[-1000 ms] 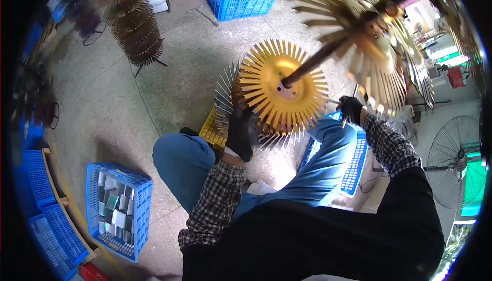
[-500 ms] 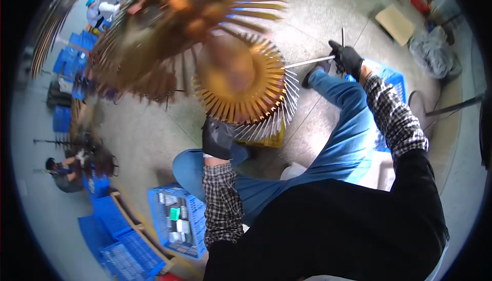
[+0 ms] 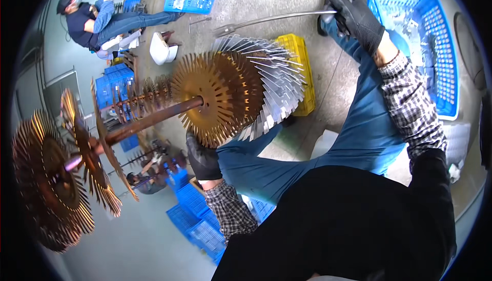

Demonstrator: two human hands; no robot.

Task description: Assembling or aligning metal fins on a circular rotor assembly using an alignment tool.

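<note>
Gloved hands at a round golden-brass finned disc rack [image 3: 220, 99] on a brown rod [image 3: 148, 119].
Left hand [image 3: 202, 158] cupped under rack's lower rim; right hand [image 3: 356, 17] closed around thin grey metal rod [image 3: 271, 19], up and right of rack, long axis roughly level, above yellow plastic crate [image 3: 300, 71].

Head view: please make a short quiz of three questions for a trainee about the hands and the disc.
1. True or false: both hands wear black gloves.
2. What does the right hand grip? A) a curved metal rod B) a white helmet C) a yellow crate
3. Where is the left hand relative to the gold finned disc?

Key: 1 true. 2 A, the curved metal rod. 3 At its lower edge, under the fins.
</note>
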